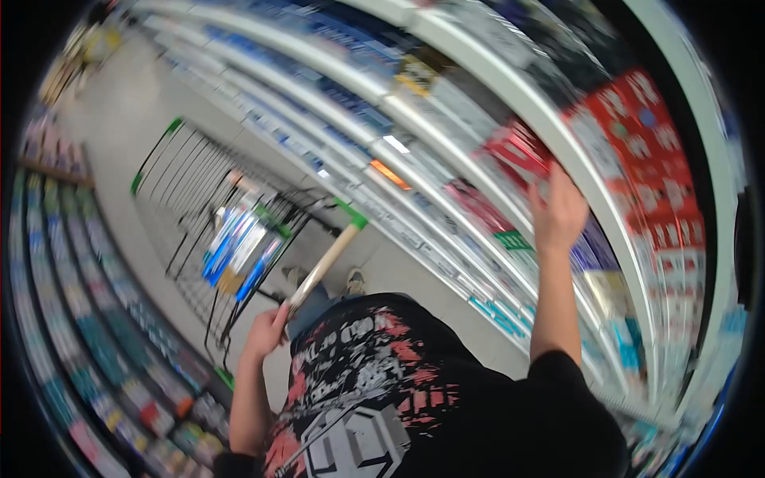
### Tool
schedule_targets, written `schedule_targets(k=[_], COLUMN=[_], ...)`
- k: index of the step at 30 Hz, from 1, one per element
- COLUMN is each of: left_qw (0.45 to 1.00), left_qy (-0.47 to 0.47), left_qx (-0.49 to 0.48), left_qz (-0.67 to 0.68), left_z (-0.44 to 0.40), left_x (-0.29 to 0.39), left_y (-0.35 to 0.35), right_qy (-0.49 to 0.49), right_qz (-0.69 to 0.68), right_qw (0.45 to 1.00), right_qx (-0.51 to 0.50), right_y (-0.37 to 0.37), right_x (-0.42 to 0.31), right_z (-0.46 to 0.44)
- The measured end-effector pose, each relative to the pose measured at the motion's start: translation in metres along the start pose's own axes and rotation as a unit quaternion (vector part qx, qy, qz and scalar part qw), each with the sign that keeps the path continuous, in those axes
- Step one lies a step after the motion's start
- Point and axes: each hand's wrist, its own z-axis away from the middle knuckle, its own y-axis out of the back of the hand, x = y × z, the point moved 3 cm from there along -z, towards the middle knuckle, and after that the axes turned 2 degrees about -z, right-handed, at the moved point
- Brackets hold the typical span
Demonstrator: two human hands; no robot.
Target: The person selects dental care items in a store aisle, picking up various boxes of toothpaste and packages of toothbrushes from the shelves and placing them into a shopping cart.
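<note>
The pale handle [325, 264] of a wire shopping cart [173, 127] is grasped near its lower end by the left hand [268, 331], whose fingers are curled around it. The right hand [561, 212] is raised well apart from it, among the shelves [498, 84] on the right, and its fingertips are placed against a red package [519, 153]; whether they are clamped on it cannot be told, as the area is blurred. The red package is seen at a white shelf edge, just beyond the fingers. More red boxes [637, 119] are stacked to the right of it, and an orange label [390, 174] is fixed on a shelf edge farther left. In the cart, blue and white goods [239, 248] are heaped near the handle. A black printed shirt [470, 390] is worn, and shoes [356, 278] are seen on the grey floor [111, 107] below. Along the left side, rows of small packages [107, 334] are displayed; their print cannot be read.
</note>
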Motion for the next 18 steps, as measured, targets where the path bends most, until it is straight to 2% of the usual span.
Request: schedule_targets(k=[2,4,6,8,9,10,11,12,13,14,15,17,18], left_qw=[1.000,1.000,1.000,0.992,0.991,0.955,0.892,0.892,0.907,0.895,0.894,0.856,0.855], left_qy=[-0.019,-0.010,-0.001,-0.093,-0.086,-0.198,-0.303,-0.299,-0.347,-0.388,-0.387,-0.327,-0.327], left_qx=[0.000,0.003,-0.009,0.085,0.095,0.201,0.301,0.306,0.239,0.165,0.170,0.081,0.085], left_qz=[-0.012,-0.017,-0.019,-0.034,-0.026,-0.087,-0.148,-0.145,0.002,0.149,0.151,0.392,0.395], left_z=[0.001,-0.001,0.002,0.005,0.008,0.019,0.032,0.039,0.045,0.050,0.055,0.059,0.058], left_x=[0.000,-0.006,0.004,0.010,0.017,0.038,0.058,0.073,0.089,0.102,0.111,0.115,0.111], left_y=[0.001,0.001,0.005,0.007,0.007,0.013,0.016,0.015,0.013,0.011,0.009,0.004,0.005], right_qy=[0.079,0.103,0.169,0.178,0.175,0.169,0.181,0.193,0.220,0.246,0.250,0.301,0.305], right_qz=[-0.035,-0.071,-0.169,-0.300,-0.370,-0.436,-0.471,-0.504,-0.505,-0.504,-0.506,-0.516,-0.517], right_qw=[0.996,0.991,0.970,0.937,0.912,0.883,0.861,0.839,0.828,0.815,0.813,0.780,0.778], right_qx=[0.019,0.044,0.050,0.025,-0.006,-0.040,-0.057,-0.074,-0.109,-0.143,-0.142,-0.187,-0.187], right_y=[0.012,0.018,0.021,0.026,0.025,0.023,0.020,0.016,0.013,0.012,0.011,0.010,0.011], right_x=[-0.020,-0.046,-0.070,-0.117,-0.141,-0.164,-0.188,-0.210,-0.229,-0.245,-0.257,-0.277,-0.280], right_z=[-0.005,-0.002,0.004,-0.001,-0.003,-0.002,0.001,0.003,0.006,0.007,0.007,0.009,0.006])
